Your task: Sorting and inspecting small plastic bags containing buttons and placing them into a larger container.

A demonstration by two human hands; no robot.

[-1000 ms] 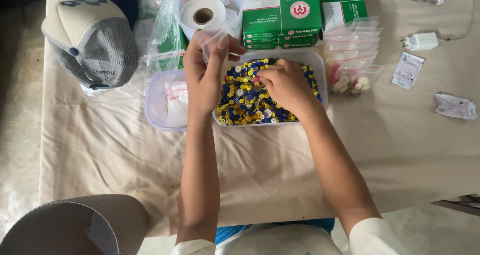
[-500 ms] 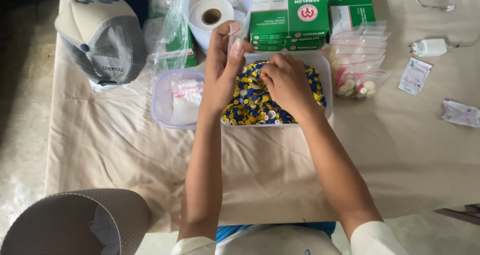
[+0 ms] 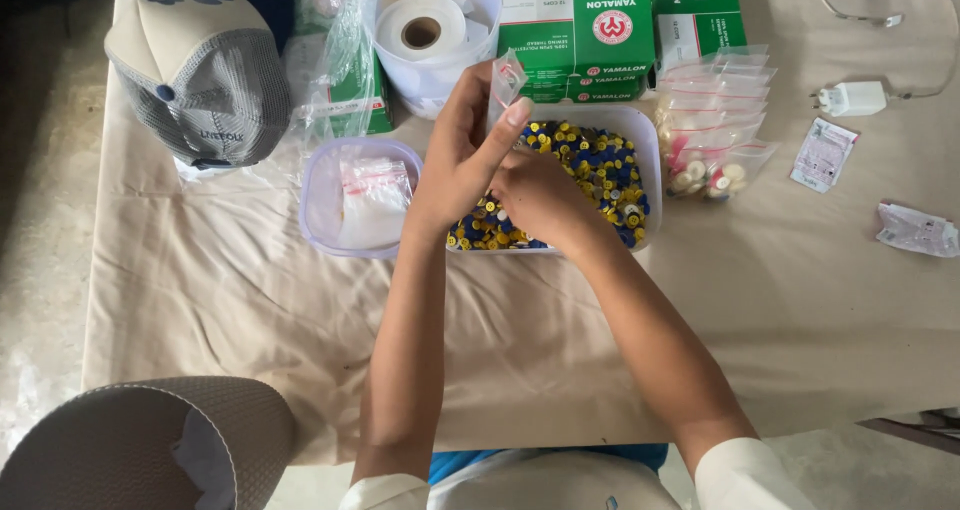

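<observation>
Buttons (image 3: 600,165), small blue and yellow ones, fill a white tray (image 3: 650,130) at the far middle of the cloth-covered table (image 3: 200,300). The left hand (image 3: 460,155) holds a small clear zip bag (image 3: 505,78) pinched upright between thumb and fingertips, just above the tray's left end. The right hand (image 3: 540,195) lies down in the buttons with its fingers curled; whether it has closed on any I cannot tell, since the fingertips are hidden. By the look of it, the step in hand is gathering buttons for the bag; the next move would call for keeping the bag's mouth open and steady while a pinch is brought up to it. A lilac tub (image 3: 320,210) with empty bags sits left of the tray, a fan of filled bags (image 3: 715,140) right of it, and green boxes (image 3: 580,40) beyond.
</observation>
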